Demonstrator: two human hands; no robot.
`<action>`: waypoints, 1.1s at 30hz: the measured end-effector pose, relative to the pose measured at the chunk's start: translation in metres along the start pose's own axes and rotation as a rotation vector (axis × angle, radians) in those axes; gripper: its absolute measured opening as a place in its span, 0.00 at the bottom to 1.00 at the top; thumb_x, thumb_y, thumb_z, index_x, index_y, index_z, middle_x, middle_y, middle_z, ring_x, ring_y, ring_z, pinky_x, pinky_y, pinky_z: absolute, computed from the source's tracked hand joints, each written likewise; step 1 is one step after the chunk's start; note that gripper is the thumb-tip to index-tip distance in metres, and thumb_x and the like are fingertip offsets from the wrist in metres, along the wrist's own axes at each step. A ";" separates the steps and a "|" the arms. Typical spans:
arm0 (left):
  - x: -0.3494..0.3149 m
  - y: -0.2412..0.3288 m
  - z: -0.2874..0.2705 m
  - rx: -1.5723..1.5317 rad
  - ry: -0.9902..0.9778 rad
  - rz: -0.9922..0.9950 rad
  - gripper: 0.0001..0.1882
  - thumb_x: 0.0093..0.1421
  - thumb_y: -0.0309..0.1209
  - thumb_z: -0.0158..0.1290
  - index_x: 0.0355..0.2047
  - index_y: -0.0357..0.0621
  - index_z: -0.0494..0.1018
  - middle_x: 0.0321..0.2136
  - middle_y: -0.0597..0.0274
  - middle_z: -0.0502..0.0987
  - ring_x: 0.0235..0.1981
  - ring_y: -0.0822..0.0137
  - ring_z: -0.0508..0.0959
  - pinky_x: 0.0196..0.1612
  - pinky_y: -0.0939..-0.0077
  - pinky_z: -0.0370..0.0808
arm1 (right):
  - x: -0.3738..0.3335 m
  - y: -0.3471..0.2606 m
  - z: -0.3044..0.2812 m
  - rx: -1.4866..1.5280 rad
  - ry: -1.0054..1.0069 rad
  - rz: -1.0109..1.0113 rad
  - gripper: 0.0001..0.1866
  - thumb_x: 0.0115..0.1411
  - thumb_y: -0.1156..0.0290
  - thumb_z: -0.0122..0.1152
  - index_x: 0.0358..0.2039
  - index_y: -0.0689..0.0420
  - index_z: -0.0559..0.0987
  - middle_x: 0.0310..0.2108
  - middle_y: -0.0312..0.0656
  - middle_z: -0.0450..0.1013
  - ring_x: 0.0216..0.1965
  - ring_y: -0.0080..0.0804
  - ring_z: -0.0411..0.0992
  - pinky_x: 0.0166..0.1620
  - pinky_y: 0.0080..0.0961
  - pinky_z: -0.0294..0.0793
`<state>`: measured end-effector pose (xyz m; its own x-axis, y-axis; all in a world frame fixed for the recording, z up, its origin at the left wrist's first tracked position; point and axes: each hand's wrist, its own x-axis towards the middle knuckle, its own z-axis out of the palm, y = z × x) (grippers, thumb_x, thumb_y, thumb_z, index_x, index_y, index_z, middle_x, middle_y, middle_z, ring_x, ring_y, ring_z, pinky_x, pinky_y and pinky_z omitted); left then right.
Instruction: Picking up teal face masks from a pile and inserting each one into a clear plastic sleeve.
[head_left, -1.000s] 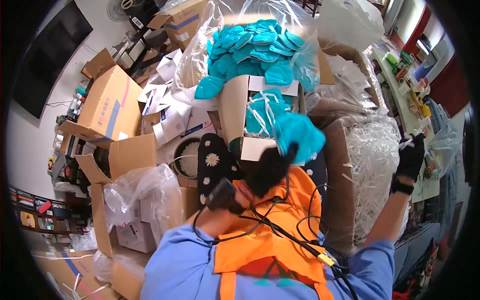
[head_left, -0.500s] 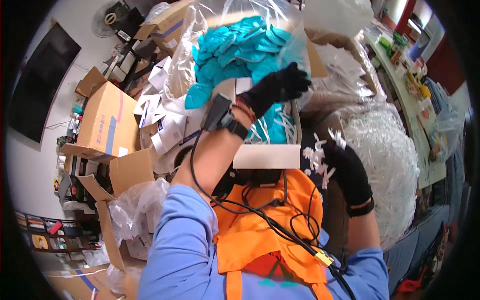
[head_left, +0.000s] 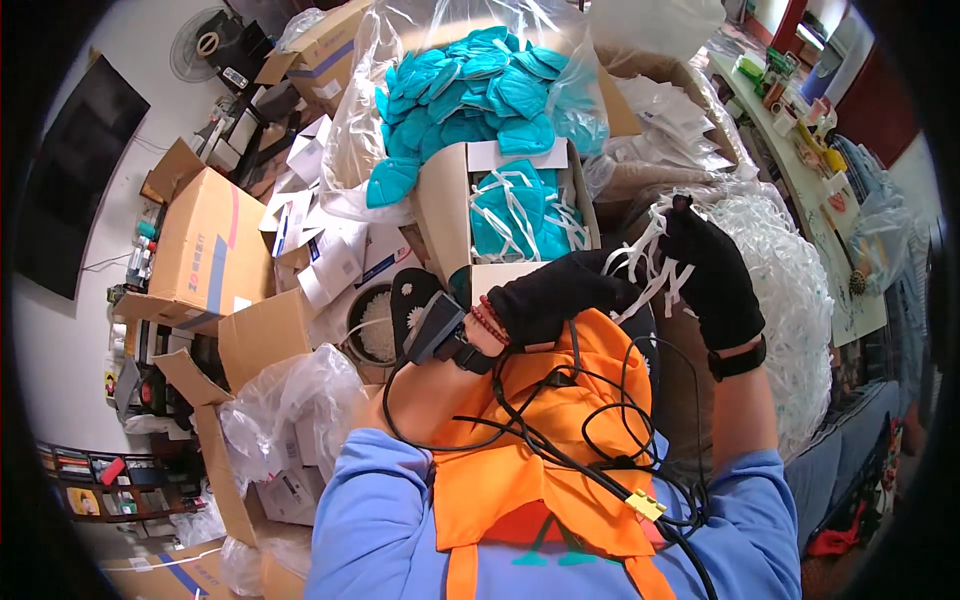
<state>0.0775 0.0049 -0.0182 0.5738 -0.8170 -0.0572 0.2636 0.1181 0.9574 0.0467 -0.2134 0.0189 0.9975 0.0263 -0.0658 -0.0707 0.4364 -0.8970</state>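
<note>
My right hand (head_left: 708, 268), in a black glove, is closed round a loose bunch of white straps (head_left: 655, 258). My left hand (head_left: 570, 295), also gloved in black, reaches across to the right, its bunched fingertips at the lower ends of these straps. A fold of the dark glove partly hides that grip. Just beyond the left hand stands an open white carton (head_left: 502, 272) holding teal folded face masks (head_left: 517, 225) with white straps lying over them. Behind it, a large heap of teal masks (head_left: 470, 85) fills a box lined with clear plastic.
At the right bulges a big clear bag of white straps (head_left: 785, 290). Brown cardboard boxes (head_left: 205, 245) and flattened white cartons (head_left: 335, 265) crowd the left. A bucket of pale granules (head_left: 375, 325) stands near my left wrist. Black cables (head_left: 560, 440) cross my orange apron.
My left hand has come back from over the mask carton, down and right to the straps. My right hand has risen slightly, lifting the straps. The carton's masks are now uncovered.
</note>
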 end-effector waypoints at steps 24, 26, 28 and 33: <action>-0.005 -0.033 0.002 -0.378 -0.030 -0.069 0.12 0.64 0.34 0.48 0.38 0.36 0.70 0.27 0.63 0.71 0.29 0.75 0.73 0.31 0.78 0.73 | -0.013 -0.008 0.002 -0.049 0.107 -0.129 0.14 0.63 0.70 0.52 0.47 0.62 0.73 0.33 0.40 0.74 0.31 0.29 0.74 0.34 0.24 0.75; -0.002 -0.037 0.001 -0.190 -0.007 -0.056 0.12 0.64 0.34 0.49 0.38 0.36 0.69 0.27 0.64 0.71 0.29 0.74 0.73 0.31 0.78 0.73 | -0.014 -0.008 -0.001 -0.396 0.049 -0.316 0.15 0.63 0.69 0.52 0.49 0.62 0.72 0.35 0.40 0.74 0.32 0.29 0.74 0.35 0.23 0.76; 0.003 -0.048 -0.004 0.000 0.019 -0.040 0.11 0.64 0.34 0.49 0.38 0.36 0.69 0.27 0.64 0.72 0.29 0.74 0.73 0.31 0.77 0.73 | -0.015 -0.004 -0.003 -0.333 0.043 -0.311 0.16 0.64 0.70 0.51 0.51 0.62 0.71 0.36 0.40 0.74 0.34 0.27 0.74 0.36 0.23 0.76; 0.022 -0.053 0.006 0.130 0.270 0.209 0.12 0.63 0.34 0.50 0.41 0.37 0.70 0.34 0.62 0.75 0.35 0.71 0.76 0.37 0.75 0.77 | -0.018 -0.002 -0.004 -0.382 0.003 -0.333 0.20 0.64 0.71 0.51 0.55 0.62 0.67 0.41 0.40 0.73 0.39 0.25 0.73 0.41 0.22 0.75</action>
<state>0.0717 -0.0232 -0.0690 0.7938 -0.6020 0.0870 0.0282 0.1794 0.9834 0.0287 -0.2179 0.0200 0.9662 -0.0608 0.2506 0.2541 0.0606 -0.9653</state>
